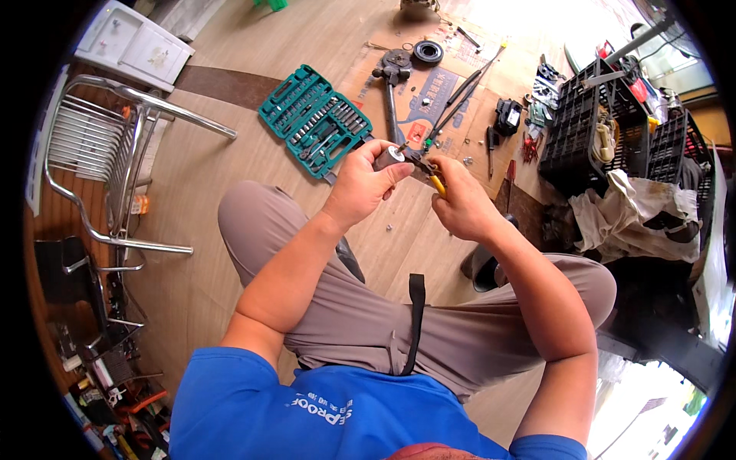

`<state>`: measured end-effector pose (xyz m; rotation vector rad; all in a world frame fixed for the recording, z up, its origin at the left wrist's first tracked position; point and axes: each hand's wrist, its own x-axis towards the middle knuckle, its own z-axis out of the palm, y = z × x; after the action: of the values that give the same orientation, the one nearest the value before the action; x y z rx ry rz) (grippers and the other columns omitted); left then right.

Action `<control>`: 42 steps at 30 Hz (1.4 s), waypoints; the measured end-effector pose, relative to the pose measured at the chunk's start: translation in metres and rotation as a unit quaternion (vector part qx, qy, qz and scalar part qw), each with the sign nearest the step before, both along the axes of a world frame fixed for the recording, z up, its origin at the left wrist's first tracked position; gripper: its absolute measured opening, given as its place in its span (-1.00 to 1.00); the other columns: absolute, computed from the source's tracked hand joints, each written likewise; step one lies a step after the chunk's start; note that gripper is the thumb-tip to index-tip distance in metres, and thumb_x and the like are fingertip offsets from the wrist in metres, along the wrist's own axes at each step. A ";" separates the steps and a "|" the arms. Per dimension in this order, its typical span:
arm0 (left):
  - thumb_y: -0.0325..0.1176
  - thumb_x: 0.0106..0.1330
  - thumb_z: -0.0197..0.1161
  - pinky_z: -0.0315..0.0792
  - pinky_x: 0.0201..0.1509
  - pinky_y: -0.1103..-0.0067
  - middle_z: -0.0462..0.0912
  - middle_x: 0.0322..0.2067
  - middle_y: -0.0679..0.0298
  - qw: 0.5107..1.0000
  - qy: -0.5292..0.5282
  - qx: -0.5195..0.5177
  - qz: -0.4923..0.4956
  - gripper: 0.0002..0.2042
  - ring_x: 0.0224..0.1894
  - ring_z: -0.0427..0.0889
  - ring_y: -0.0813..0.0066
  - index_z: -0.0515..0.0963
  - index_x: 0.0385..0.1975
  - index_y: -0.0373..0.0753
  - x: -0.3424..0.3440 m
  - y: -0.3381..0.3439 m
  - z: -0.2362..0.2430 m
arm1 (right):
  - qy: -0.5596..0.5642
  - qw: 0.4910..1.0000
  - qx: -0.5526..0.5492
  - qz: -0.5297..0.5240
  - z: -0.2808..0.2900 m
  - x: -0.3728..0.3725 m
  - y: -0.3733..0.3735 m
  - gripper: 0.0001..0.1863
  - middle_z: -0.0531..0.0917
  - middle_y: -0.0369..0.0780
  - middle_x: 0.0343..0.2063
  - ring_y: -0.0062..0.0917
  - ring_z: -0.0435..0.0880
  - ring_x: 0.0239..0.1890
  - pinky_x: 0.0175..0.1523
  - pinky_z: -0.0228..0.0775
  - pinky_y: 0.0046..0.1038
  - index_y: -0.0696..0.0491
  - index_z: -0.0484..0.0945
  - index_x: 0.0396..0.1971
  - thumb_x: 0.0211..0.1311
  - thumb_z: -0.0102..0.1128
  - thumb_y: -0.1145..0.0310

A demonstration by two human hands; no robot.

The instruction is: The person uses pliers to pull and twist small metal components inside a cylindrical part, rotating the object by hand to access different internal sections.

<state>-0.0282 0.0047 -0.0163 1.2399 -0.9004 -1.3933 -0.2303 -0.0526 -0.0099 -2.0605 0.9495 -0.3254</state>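
Note:
My left hand [359, 186] is closed around a small grey cylinder [389, 158] with a pale end face and a thin metal pin standing out of it. In my right hand [465, 201] is a pair of pliers [438, 184] with yellow handles. Their dark jaws point left and come close to the cylinder's end; whether they grip the pin cannot be made out. Both hands are raised in front of my knees, above the floor. Part of the cylinder is hidden by my fingers.
A green socket set case [316, 125] lies unfolded ahead. On flattened cardboard [376, 61] are a hammer [392, 96], a black ring [428, 52], long dark rods and a screwdriver [491, 152]. Black crates [571, 130] stand right, a metal-framed chair [142, 146] left.

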 end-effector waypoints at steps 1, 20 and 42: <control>-0.29 0.29 0.37 0.31 -0.52 0.74 0.47 -0.50 0.45 1.000 -0.006 0.000 -0.005 -0.71 -0.57 0.38 0.76 0.48 -0.15 -0.30 -0.001 0.000 0.001 | 0.006 1.000 -0.013 0.001 -0.002 -0.001 0.000 -0.45 0.48 0.09 -0.03 -0.04 0.43 0.12 0.25 0.26 -0.19 0.22 0.30 0.11 0.02 0.06 0.55; -0.33 0.22 0.42 0.42 -0.29 0.69 0.64 -0.43 0.39 0.989 -0.139 -0.045 -0.025 -0.67 -0.39 0.48 0.76 0.56 -0.09 -0.36 -0.008 0.003 0.009 | 0.006 0.999 -0.044 -0.007 0.003 0.003 0.004 -0.51 0.52 0.06 -0.11 -0.04 0.48 0.05 0.18 0.31 -0.17 0.18 0.36 0.05 0.03 0.10 0.52; -0.29 0.13 0.50 0.41 -0.39 0.63 0.53 -0.53 0.34 0.954 -0.239 -0.174 0.047 -0.67 -0.49 0.43 0.66 0.50 -0.25 -0.27 -0.017 0.011 0.013 | 0.016 0.963 -0.266 -0.026 0.021 0.011 0.017 -0.53 0.52 -0.07 -0.24 -0.17 0.51 -0.13 -0.04 0.36 -0.20 0.13 0.40 -0.03 0.03 0.30 0.36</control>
<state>-0.0452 0.0157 -0.0036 1.3435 -1.3345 -0.8172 -0.2191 -0.0359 0.0107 -2.5321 1.0145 -0.6335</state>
